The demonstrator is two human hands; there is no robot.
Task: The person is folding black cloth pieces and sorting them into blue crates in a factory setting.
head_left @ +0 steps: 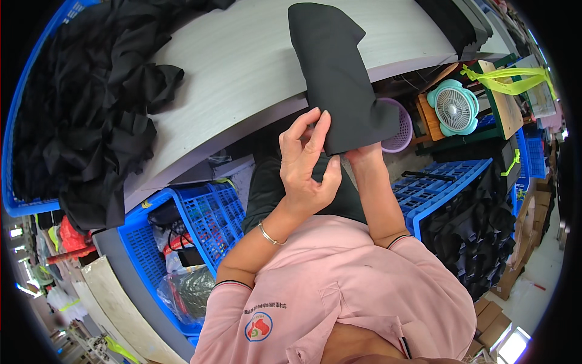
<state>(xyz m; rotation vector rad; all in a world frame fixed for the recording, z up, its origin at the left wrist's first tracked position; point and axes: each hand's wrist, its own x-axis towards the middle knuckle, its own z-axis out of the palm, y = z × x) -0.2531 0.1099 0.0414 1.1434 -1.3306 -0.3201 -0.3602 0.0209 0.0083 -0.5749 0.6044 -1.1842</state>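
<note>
A long piece of black fabric (pixel 336 79) lies from the grey table (pixel 236 79) down over its near edge toward my body. My left hand (pixel 306 164) pinches the fabric's lower left corner with thumb and fingertips, a thin bangle on its wrist. My right hand (pixel 364 153) is mostly hidden under the fabric's lower edge and holds it from below. Both forearms rise from my pink shirt.
A heap of black fabric pieces (pixel 85 103) fills a blue bin (pixel 18 121) at the left. Blue plastic crates stand under the table at the left (pixel 200 218) and right (pixel 436 188). A purple basket (pixel 400 130) and a small teal fan (pixel 453 108) sit to the right.
</note>
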